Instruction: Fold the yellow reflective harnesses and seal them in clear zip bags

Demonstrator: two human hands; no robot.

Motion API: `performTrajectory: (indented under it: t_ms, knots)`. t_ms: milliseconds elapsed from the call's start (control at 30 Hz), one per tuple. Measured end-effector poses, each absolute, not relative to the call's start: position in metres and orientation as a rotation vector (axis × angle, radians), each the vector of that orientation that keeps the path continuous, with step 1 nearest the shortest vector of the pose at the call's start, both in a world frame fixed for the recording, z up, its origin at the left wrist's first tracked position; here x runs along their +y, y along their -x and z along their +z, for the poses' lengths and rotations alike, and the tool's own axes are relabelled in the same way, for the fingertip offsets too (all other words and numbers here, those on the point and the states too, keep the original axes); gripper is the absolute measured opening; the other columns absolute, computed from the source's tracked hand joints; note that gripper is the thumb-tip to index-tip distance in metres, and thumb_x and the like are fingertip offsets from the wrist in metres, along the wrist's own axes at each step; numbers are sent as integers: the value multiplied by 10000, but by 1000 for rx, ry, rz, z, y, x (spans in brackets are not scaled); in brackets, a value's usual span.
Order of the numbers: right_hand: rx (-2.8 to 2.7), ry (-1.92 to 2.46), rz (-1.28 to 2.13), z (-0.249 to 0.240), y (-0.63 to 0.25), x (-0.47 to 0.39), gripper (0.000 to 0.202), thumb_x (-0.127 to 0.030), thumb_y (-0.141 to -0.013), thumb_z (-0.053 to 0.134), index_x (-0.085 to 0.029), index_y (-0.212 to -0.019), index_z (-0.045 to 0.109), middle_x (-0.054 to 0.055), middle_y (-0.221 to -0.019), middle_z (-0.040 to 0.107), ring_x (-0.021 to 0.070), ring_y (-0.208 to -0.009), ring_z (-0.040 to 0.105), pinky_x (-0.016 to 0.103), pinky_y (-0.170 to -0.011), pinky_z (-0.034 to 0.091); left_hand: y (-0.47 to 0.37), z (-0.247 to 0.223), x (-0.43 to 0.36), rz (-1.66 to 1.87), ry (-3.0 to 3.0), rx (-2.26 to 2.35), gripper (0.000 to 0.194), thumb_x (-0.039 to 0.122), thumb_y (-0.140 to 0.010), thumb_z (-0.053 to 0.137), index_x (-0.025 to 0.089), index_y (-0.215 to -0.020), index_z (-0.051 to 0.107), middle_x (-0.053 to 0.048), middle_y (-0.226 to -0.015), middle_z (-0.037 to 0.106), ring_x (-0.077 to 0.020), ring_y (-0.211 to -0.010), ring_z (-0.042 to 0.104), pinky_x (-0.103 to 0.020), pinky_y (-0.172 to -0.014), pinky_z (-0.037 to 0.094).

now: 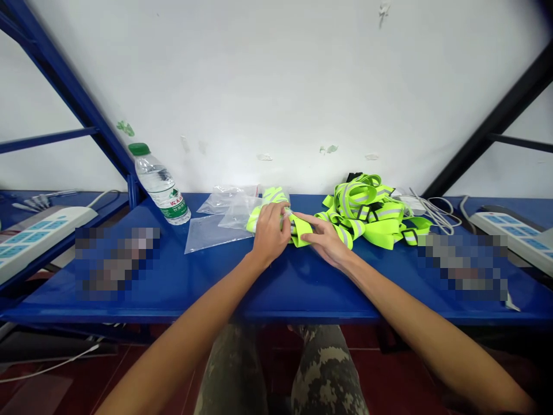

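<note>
Neon strap [299,228]: likely light, soft, floppy; best held by folded edges. My left hand [271,232] grips it, right hand [327,240] pinching its right end.

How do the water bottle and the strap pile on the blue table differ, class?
The water bottle is mostly clear with a green cap; the strap pile is bright yellow-green with silvery stripes. The bottle stands as one smooth form; the pile lies in tangled loops with black buckles. Both rest on the blue table.
</note>
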State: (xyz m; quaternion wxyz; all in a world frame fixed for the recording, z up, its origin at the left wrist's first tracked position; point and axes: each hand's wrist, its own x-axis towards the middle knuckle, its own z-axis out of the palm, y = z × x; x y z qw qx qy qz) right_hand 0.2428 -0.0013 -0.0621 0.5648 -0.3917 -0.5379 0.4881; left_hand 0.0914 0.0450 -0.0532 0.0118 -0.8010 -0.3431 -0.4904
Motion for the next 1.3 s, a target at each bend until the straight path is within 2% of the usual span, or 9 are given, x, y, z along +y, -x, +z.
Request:
performTrajectory:
  t_ms: [167, 333, 533, 700, 767, 867, 967, 1100, 1300]
  knots:
    - [-1301, 954, 1017, -66, -243, 3, 534, -340, -576, 828, -216, -1071, 669, 58, -1102, 695, 218, -965, 665, 387, -856, 554, -92, -51, 41, -1619, 2538, -1117, 308, 147, -895, 449, 169, -1199, 490, -63, -961, 587, -195, -949, 542, -338, -902, 441]
    - [-1323, 1071, 700, -65, -237, 4, 413, -425, -605, 808, -198, -909, 645, 45, -930, 700, 198, -906, 653, 371, -858, 546, -99, -47, 31, -1518, 2573, -1025, 266, 153, -904, 439, 167, -1157, 522, -64, -945, 602, -203, -933, 531, -354, -907, 426]
    - [-1195, 1076, 625, -67, -233, 4, 331, -325, -601, 802, -194, -797, 570, 20, -800, 653, 174, -792, 637, 325, -766, 547, -102, -47, 24, -1360, 2542, -935, 270, 163, -937, 407, 145, -1160, 558, -91, -999, 645, -228, -959, 533, -375, -908, 418]
    - [-1093, 1159, 662, -74, -240, 9, 434, -302, -598, 753, -211, -977, 562, 9, -917, 626, 124, -618, 573, 260, -536, 491, -103, -53, 24, -1271, 2586, -833, 288, 159, -953, 383, 150, -1185, 555, -103, -1057, 650, -231, -984, 550, -384, -919, 438]
    - [-1169, 1205, 645, -73, -244, 10, 402, -302, -627, 704, -209, -1002, 590, 25, -978, 634, 115, -596, 544, 261, -520, 469, -103, -55, 24, -1271, 2623, -772, 290, 153, -957, 371, 152, -1185, 552, -113, -1081, 642, -223, -1008, 557, -377, -931, 450]
    - [-1240, 1262, 516, -71, -249, 10, 268, -250, -620, 655, -191, -874, 591, 9, -848, 622, 117, -599, 499, 264, -549, 433, -104, -57, 22, -1257, 2655, -734, 288, 142, -955, 362, 159, -1171, 552, -111, -1061, 635, -217, -1010, 569, -367, -931, 464]
    - [-1280, 1289, 387, -71, -254, 11, 189, -197, -592, 602, -209, -744, 490, -45, -682, 507, 106, -577, 413, 252, -540, 357, -105, -58, 16, -1182, 2713, -694, 285, 123, -932, 375, 160, -1154, 550, -106, -1061, 632, -222, -1030, 569, -363, -937, 458]
    - [-1322, 1308, 374, -73, -257, 12, 205, -220, -636, 572, -228, -641, 367, -68, -568, 383, 100, -539, 341, 245, -509, 283, -106, -58, 12, -1019, 2745, -868, 233, 210, -886, 488, 168, -1106, 550, -112, -1042, 625, -258, -990, 558, -399, -876, 452]
    - [-1431, 1209, 498, -69, -260, 12, 191, -280, -715, 635, -226, -767, 460, -56, -634, 472, 116, -558, 467, 253, -537, 400, -99, -62, 23, -955, 2646, -1176, 92, 221, -861, 530, 198, -949, 542, -82, -967, 612, -255, -936, 528, -390, -799, 440]
